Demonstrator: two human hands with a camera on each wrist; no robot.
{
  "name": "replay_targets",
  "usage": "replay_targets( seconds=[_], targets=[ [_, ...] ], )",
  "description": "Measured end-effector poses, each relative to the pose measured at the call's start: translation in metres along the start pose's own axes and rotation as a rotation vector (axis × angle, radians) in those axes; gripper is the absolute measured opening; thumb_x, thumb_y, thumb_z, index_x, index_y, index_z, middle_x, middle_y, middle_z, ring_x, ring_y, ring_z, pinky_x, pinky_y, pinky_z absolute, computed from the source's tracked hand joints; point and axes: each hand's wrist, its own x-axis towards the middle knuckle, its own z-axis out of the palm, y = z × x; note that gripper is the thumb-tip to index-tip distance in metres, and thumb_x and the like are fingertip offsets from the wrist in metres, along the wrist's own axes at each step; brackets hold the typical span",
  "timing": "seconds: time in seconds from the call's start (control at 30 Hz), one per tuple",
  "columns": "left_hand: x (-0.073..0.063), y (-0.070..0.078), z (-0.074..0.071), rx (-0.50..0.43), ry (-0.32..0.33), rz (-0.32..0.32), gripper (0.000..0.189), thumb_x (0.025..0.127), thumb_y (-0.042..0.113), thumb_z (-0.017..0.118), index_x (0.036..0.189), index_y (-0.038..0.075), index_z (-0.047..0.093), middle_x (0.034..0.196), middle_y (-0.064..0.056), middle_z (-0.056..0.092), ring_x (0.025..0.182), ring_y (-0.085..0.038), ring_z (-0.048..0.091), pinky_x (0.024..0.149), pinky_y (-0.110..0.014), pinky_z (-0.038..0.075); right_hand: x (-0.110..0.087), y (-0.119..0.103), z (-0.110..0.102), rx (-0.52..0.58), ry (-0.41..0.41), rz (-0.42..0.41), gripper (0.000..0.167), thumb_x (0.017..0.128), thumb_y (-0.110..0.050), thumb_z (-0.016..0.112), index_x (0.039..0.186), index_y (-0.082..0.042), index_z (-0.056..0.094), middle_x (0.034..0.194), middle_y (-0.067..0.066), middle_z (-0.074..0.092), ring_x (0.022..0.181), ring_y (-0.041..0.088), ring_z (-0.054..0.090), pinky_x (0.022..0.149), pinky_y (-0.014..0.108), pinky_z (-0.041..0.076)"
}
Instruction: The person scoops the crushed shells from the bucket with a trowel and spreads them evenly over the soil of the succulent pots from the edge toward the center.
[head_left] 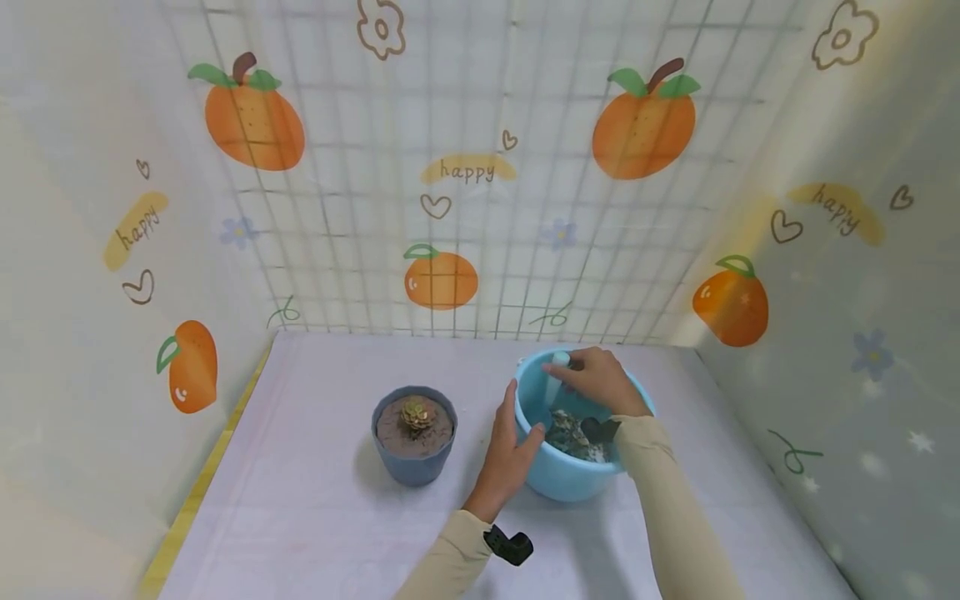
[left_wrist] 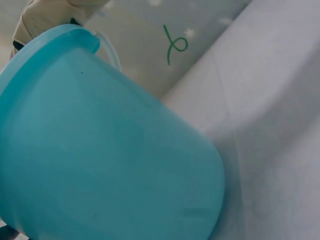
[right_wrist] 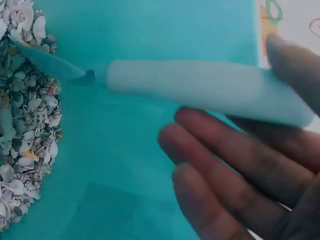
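A light-blue bucket (head_left: 566, 485) stands on the table, with small seashells (right_wrist: 30, 125) inside. My right hand (head_left: 603, 382) reaches over its rim and pinches the pale handle of a small trowel (right_wrist: 195, 85) between thumb and index finger. The other fingers of that hand are apart from the handle. In the right wrist view, the blue trowel blade (right_wrist: 52, 64) touches the shells. At the bucket's left side my left hand (head_left: 502, 462) rests against the wall and rim, fingers straight and thumb at the front rim. The left wrist view mostly shows the bucket's outer wall (left_wrist: 115, 145).
Left of the bucket is a blue-grey pot (head_left: 415, 470) of brown soil with a small succulent (head_left: 415, 414). A pale cloth covers the table (head_left: 300, 500). Behind, a wire grid shows through a fruit-printed curtain (head_left: 360, 233), which also hangs on both sides.
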Motion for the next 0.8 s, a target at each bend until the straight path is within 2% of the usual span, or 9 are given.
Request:
replay_targets(
  seconds=[0.1,0.2,0.3,0.43,0.6,0.73,0.8],
  targets=[
    [0.0002,-0.0005,0.0003,0.013,0.0,-0.005,0.078,0.107,0.031,0.054,0.17,0.027,0.007,0.169,0.001,0.02,0.153,-0.02,0.023,0.119,-0.056,0.026,-0.0007,-0.0013,-0.0013,-0.051,0.045,-0.029,0.043,0.099,-0.046,0.072,0.077,-0.011,0.062,0.076,0.008,0.07,0.067,0.023,0.066,0.064,0.041,0.054],
    [0.0003,-0.0014,0.0006,0.025,-0.002,-0.014,0.078,0.107,0.032,0.054,0.17,0.03,0.006,0.169,0.004,0.019,0.152,-0.017,0.024,0.119,-0.054,0.026,-0.0021,-0.001,-0.0023,-0.086,0.11,-0.041,0.035,0.099,-0.042,0.073,0.094,-0.006,0.072,0.084,0.006,0.072,0.071,0.021,0.067,0.067,0.044,0.055],
    [-0.0001,-0.0023,0.0006,0.034,-0.002,-0.019,0.078,0.108,0.034,0.054,0.169,0.032,0.006,0.169,0.005,0.019,0.152,-0.017,0.024,0.119,-0.054,0.026,-0.0041,-0.001,-0.0028,-0.09,0.168,-0.03,0.039,0.098,-0.04,0.074,0.11,-0.003,0.075,0.093,0.01,0.074,0.079,0.025,0.069,0.071,0.049,0.056],
    [-0.0007,-0.0023,0.0002,0.034,-0.004,-0.017,0.078,0.108,0.036,0.054,0.169,0.033,0.005,0.17,0.005,0.017,0.153,-0.017,0.022,0.12,-0.055,0.026,-0.0066,-0.0047,-0.0045,-0.079,0.208,-0.007,0.039,0.097,-0.037,0.074,0.115,-0.002,0.076,0.098,0.013,0.075,0.085,0.031,0.069,0.075,0.053,0.055],
    [-0.0006,-0.0027,0.0005,0.037,-0.004,-0.015,0.078,0.107,0.037,0.053,0.169,0.033,0.005,0.17,0.006,0.016,0.154,-0.017,0.02,0.12,-0.054,0.025,-0.0072,-0.0059,-0.004,-0.081,0.252,0.006,0.034,0.098,-0.029,0.069,0.122,-0.006,0.077,0.097,0.012,0.075,0.08,0.028,0.066,0.072,0.051,0.052],
    [0.0,-0.0034,0.0004,0.036,-0.002,-0.007,0.078,0.108,0.039,0.053,0.169,0.034,0.005,0.17,0.004,0.018,0.154,-0.017,0.021,0.119,-0.055,0.026,-0.0072,-0.0049,-0.004,-0.107,0.237,0.018,0.034,0.098,-0.026,0.065,0.123,-0.007,0.076,0.095,0.01,0.074,0.077,0.026,0.064,0.072,0.05,0.052],
    [0.0002,-0.0038,0.0004,0.033,-0.001,0.001,0.078,0.108,0.038,0.053,0.169,0.034,0.005,0.17,0.003,0.018,0.154,-0.018,0.021,0.119,-0.056,0.026,-0.0072,-0.004,-0.0045,-0.123,0.21,0.024,0.031,0.099,-0.027,0.065,0.117,-0.005,0.076,0.089,0.01,0.072,0.074,0.026,0.062,0.069,0.05,0.05]
  ],
)
